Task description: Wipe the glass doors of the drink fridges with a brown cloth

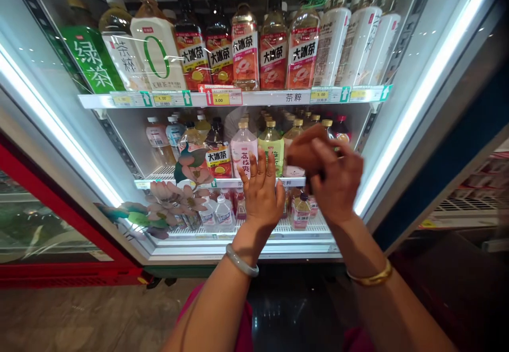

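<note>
My left hand is raised with its fingers spread and nothing in it, in front of the pink-labelled bottle and the green-labelled bottle. It appears flat against the glass of a drinks cooler. My right hand is closed on a brown cloth, a little higher and to the right; both are blurred by motion. Flower decals show on the glass to the left of my hands. Whether the cloth touches the glass I cannot tell.
Large tea bottles fill the upper shelf, above a price rail. Small bottles stand on the bottom shelf. A red-framed cooler is at the left, and the dark blue cooler side is at the right. Below lies the floor.
</note>
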Tool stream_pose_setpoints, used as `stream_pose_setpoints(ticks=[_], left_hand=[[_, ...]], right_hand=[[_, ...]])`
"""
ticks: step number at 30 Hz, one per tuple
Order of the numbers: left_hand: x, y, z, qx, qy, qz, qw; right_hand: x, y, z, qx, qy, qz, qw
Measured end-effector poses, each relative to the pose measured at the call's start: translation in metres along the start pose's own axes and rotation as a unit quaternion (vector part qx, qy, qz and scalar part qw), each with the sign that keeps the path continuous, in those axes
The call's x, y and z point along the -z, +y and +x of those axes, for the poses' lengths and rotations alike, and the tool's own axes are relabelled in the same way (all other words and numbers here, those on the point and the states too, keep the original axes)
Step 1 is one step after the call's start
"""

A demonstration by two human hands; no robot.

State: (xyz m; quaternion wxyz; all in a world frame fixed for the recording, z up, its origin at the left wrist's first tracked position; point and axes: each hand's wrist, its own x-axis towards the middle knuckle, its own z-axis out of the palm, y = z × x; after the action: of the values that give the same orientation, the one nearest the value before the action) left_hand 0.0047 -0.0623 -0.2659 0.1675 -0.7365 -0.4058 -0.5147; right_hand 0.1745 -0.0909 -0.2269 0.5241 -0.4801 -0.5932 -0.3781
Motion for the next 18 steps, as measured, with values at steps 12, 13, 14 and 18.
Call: stream_pose_setpoints(ticks=[12, 13, 14, 18], left_hand=[[0.001, 0.0, 0.0, -0.008, -0.003, 0.008, 1.0], [0.002, -0.001, -0.001, -0.009, -0.004, 0.007, 1.0], [0.002, -0.001, -0.001, -0.01, -0.006, 0.006, 1.0], [0.005, -0.003, -0.001, -0.015, -0.009, 0.003, 1.0]], right_hand=[[0.001, 0.058, 0.02, -0.17, 0.226, -0.018, 0.959], [-0.001, 0.043, 0.02, -0.156, 0.198, -0.023, 0.968], [-0.002, 0.028, 0.02, -0.138, 0.163, -0.023, 0.977], [-0.009, -0.014, 0.015, -0.046, 0.049, 0.008, 0.998]])
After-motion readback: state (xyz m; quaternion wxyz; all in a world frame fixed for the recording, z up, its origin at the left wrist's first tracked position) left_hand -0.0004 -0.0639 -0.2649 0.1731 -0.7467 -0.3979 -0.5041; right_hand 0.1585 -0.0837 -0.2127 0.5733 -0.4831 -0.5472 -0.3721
